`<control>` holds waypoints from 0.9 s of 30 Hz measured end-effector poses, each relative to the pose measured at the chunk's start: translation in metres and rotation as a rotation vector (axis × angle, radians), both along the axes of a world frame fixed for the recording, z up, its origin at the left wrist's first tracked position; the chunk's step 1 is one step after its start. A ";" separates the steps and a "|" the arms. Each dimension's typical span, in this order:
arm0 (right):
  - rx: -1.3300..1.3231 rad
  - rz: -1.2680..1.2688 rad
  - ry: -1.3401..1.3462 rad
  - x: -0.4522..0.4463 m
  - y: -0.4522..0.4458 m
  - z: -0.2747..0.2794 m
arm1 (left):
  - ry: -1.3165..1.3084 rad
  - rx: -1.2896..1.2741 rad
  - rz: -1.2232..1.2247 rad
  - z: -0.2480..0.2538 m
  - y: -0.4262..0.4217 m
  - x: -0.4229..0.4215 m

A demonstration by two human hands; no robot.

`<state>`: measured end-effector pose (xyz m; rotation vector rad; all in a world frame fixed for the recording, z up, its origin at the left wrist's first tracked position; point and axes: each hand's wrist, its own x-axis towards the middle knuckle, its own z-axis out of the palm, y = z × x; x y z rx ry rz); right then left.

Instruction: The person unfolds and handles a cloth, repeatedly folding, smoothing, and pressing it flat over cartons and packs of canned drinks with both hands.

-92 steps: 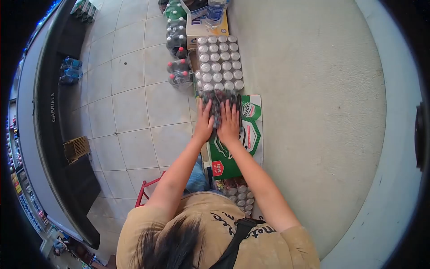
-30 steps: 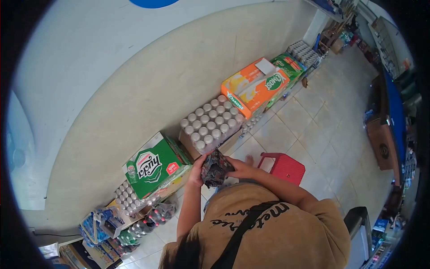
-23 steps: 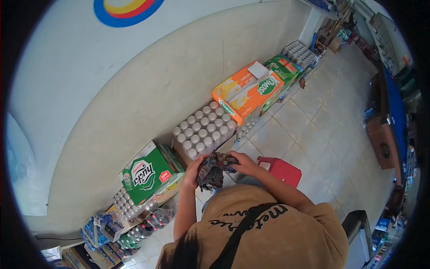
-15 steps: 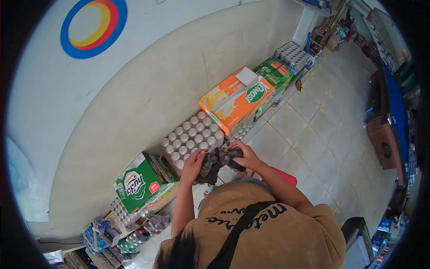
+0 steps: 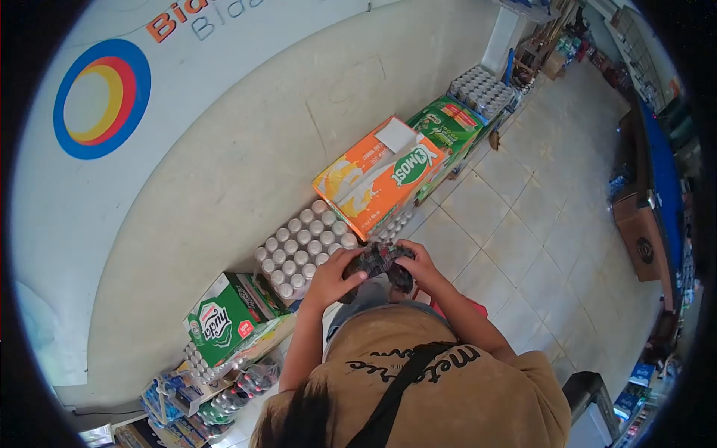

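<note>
A dark, patterned cloth (image 5: 379, 256) with ragged edges is bunched between my two hands, in front of my waist. My left hand (image 5: 333, 279) grips its left end, thumb pointing inward along the fabric. On the other side, my right hand (image 5: 420, 266) holds the right end with fingers bent over the top. Part of the cloth hangs below the hands toward my legs. Just beyond my left hand stands a pack of silver-topped cans (image 5: 305, 246).
An orange Yomost carton (image 5: 381, 179) and a green carton (image 5: 446, 125) line the wall, with more cans (image 5: 482, 91) behind. Nearer are a green Huda box (image 5: 224, 317) and bottles (image 5: 254, 377). A red object (image 5: 472, 305) shows beside my right forearm. Tiled floor (image 5: 515, 216) runs along the right.
The cloth has gone from spread and hanging to more bunched up. My left hand has turned over it with the thumb inward. The camera view has shifted slightly.
</note>
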<state>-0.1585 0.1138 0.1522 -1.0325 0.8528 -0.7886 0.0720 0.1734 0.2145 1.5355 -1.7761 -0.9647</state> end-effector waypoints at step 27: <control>-0.167 -0.081 0.164 0.015 -0.086 0.013 | -0.079 -0.119 0.046 -0.014 -0.148 0.037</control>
